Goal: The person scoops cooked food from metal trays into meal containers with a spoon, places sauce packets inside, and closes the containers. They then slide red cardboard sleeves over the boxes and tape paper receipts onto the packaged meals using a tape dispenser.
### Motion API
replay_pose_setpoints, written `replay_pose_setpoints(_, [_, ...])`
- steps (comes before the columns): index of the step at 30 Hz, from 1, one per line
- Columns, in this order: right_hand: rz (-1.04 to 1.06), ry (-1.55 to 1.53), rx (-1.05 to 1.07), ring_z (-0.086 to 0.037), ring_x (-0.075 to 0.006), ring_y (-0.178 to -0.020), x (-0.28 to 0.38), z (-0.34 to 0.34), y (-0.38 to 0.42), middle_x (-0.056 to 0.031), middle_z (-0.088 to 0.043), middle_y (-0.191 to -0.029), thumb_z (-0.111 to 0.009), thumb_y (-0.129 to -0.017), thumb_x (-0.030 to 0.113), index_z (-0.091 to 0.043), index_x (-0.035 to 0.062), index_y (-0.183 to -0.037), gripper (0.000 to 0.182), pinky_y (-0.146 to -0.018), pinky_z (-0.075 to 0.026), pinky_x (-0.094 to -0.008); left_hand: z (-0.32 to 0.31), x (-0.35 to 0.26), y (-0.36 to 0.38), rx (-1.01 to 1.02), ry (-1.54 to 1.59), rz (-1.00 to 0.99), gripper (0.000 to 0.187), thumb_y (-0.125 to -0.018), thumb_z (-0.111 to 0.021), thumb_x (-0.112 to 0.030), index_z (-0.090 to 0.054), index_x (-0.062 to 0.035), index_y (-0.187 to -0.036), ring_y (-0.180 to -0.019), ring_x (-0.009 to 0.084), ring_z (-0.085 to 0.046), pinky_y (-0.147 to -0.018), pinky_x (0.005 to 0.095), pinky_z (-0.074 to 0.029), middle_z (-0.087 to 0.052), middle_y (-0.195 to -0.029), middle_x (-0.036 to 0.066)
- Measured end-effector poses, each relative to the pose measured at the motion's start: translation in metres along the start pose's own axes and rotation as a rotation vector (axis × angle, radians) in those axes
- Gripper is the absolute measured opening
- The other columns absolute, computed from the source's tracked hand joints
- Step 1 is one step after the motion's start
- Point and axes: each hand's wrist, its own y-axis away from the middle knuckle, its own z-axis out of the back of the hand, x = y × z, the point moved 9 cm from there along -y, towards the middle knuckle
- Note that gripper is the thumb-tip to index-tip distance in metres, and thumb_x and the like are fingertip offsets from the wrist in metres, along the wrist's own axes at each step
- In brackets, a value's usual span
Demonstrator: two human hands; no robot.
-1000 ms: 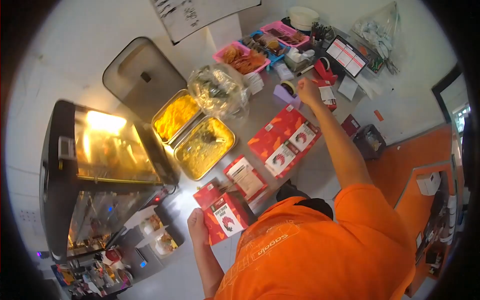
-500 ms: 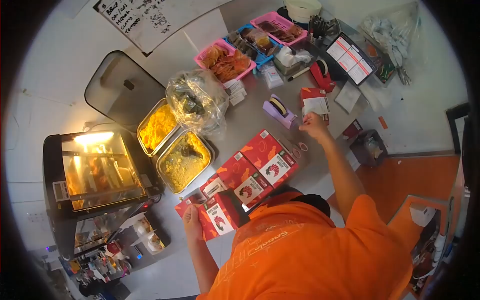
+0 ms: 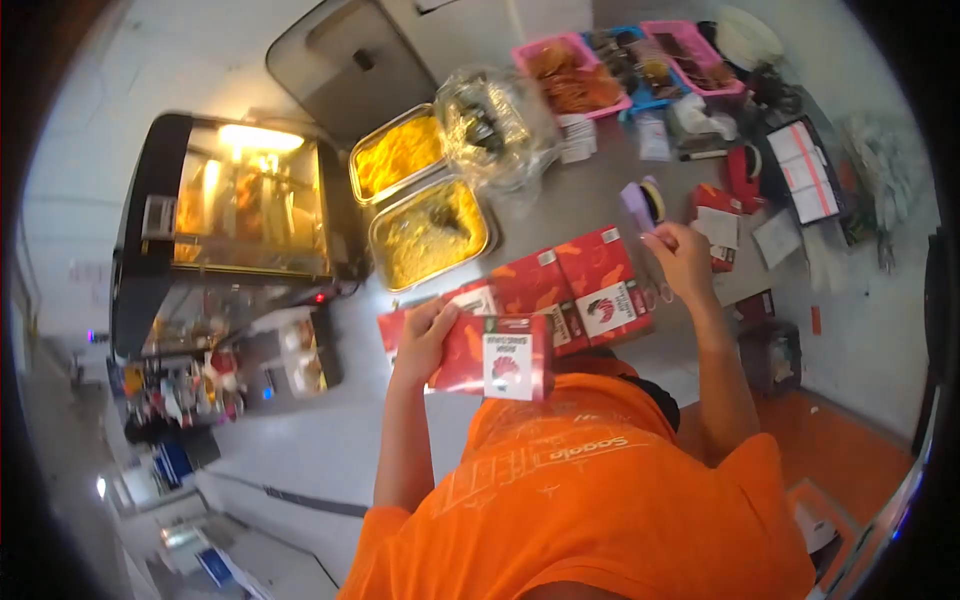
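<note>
My left hand [image 3: 428, 335] is closed on a red printed box [image 3: 490, 358] with a white label, held in front of my orange shirt. Behind it, more red boxes [image 3: 597, 290] lie side by side along the table's near edge. My right hand [image 3: 682, 255] is raised beside a purple tape dispenser [image 3: 642, 204], its thumb and fingers pinched together. Whatever those fingers may hold is too small to make out. Just right of this hand lies another red box [image 3: 716, 225] with white paper on it.
Two metal trays of yellow food [image 3: 398, 152] and a clear plastic bag [image 3: 497, 130] stand at the back left, near a lit glass warmer [image 3: 250, 200]. Pink baskets [image 3: 572, 76], a red tape dispenser [image 3: 742, 176] and a tablet [image 3: 803, 172] are at the back right.
The view has turned, so the table's contents appear shifted to the right. The box in my left hand has been raised and levelled. My right hand remains near the purple dispenser.
</note>
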Motion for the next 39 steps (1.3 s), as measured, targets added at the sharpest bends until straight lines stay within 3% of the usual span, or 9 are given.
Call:
replay_pose_setpoints(6, [0.906, -0.117, 0.794, -0.063, -0.0291, -0.070, 0.260, -0.119, 0.061, -0.0087, -0.065, -0.073, -0.079, -0.075, 0.026, -0.068, 0.0065, -0.080, 0.022, -0.066, -0.051, -0.0379, -0.015, -0.041, 0.011, 0.124, -0.033, -0.083, 0.022, -0.097, -0.063, -0.018, -0.064, -0.0003, -0.084, -0.072, 0.0070, -0.051, -0.065, 0.0266, -0.044, -0.059, -0.076, 0.001])
replay_pose_setpoints(10, [0.796, -0.090, 1.038, -0.065, -0.0234, -0.070, 0.244, -0.197, 0.054, -0.0089, -0.065, -0.079, -0.085, -0.072, 0.038, -0.054, 0.0059, -0.101, 0.054, -0.059, -0.050, -0.0387, 0.015, -0.048, 0.035, 0.076, -0.158, -0.354, 0.022, -0.096, -0.066, -0.018, -0.064, -0.0010, -0.083, -0.073, 0.0097, -0.050, -0.065, 0.0289, -0.042, -0.058, -0.075, 0.003])
replay_pose_setpoints(15, [0.114, -0.426, 1.612, -0.061, -0.0158, -0.083, 0.192, -0.283, 0.125, -0.0064, -0.062, -0.092, -0.079, -0.080, 0.052, -0.046, 0.0079, -0.128, 0.073, -0.067, -0.048, -0.0325, 0.054, -0.033, 0.072, 0.091, -0.177, -0.524, 0.020, -0.095, -0.067, -0.019, -0.066, -0.0012, -0.087, -0.076, 0.0137, -0.053, -0.071, 0.0319, -0.044, -0.059, -0.075, 0.003])
replay_pose_setpoints(18, [-0.081, -0.577, 1.567, -0.063, -0.0176, -0.088, 0.208, -0.317, 0.141, -0.0078, -0.065, -0.098, -0.073, -0.090, 0.038, -0.042, 0.0096, -0.135, 0.061, -0.074, -0.051, -0.0312, 0.100, 0.004, 0.076, -0.041, -0.063, -0.087, 0.018, -0.094, -0.067, -0.019, -0.068, -0.0018, -0.089, -0.077, 0.0192, -0.057, -0.075, 0.0338, -0.047, -0.062, -0.078, 0.003])
replay_pose_setpoints(20, [-0.073, -0.613, 1.291, -0.064, -0.0177, -0.089, 0.234, -0.332, 0.144, -0.0113, -0.066, -0.100, -0.073, -0.090, 0.029, -0.038, 0.0112, -0.138, 0.062, -0.077, -0.051, -0.0317, 0.137, 0.047, 0.062, -0.117, -0.107, -0.277, 0.022, -0.092, -0.070, -0.023, -0.067, -0.0053, -0.105, -0.078, 0.0230, -0.062, -0.075, 0.0354, -0.050, -0.066, -0.083, 0.005])
replay_pose_setpoints(22, [-0.066, -0.534, 1.227, -0.064, -0.0137, -0.090, 0.240, -0.359, 0.158, -0.0114, -0.065, -0.101, -0.069, -0.092, 0.018, -0.036, 0.0125, -0.138, 0.056, -0.074, -0.052, -0.0273, 0.216, 0.073, 0.069, -0.669, -0.249, -0.239, 0.045, -0.089, -0.072, -0.030, -0.058, -0.0098, -0.126, -0.081, 0.0256, -0.066, -0.074, 0.0384, -0.051, -0.069, -0.088, 0.011])
replay_pose_setpoints(25, [-0.318, -0.511, 0.692, -0.065, -0.0210, -0.096, 0.191, -0.397, 0.159, -0.0175, -0.064, -0.110, -0.072, -0.091, 0.025, -0.038, 0.0036, -0.134, 0.059, -0.080, -0.052, -0.0337, 0.324, 0.128, 0.095, -0.970, -0.485, 0.007, 0.059, -0.087, -0.072, -0.036, -0.050, -0.0121, -0.136, -0.086, 0.0356, -0.066, -0.077, 0.0457, -0.052, -0.067, -0.093, 0.018])
replay_pose_setpoints(33, [-0.004, 0.108, 0.006, -0.054, -0.0385, -0.103, 0.166, -0.418, 0.192, -0.0211, -0.057, -0.105, -0.066, -0.091, 0.026, -0.048, -0.0003, -0.120, 0.043, -0.090, -0.044, -0.0472, 0.393, 0.195, 0.102, -0.952, -0.662, -0.222, 0.022, -0.086, -0.068, -0.014, -0.059, 0.0013, -0.098, -0.083, 0.0417, -0.058, -0.077, 0.0508, -0.048, -0.055, -0.096, 0.021])
replay_pose_setpoints(39, [0.386, 0.198, -0.192, -0.053, -0.0391, -0.105, 0.290, -0.385, 0.208, -0.0193, -0.057, -0.108, -0.069, -0.084, 0.017, -0.053, 0.0016, -0.114, 0.038, -0.091, -0.043, -0.0475, 0.346, 0.206, 0.160, -1.004, -0.306, -0.300, 0.028, -0.083, -0.065, -0.001, -0.055, 0.0029, -0.108, -0.082, 0.0360, -0.057, -0.076, 0.0433, -0.048, -0.057, -0.090, 0.018])
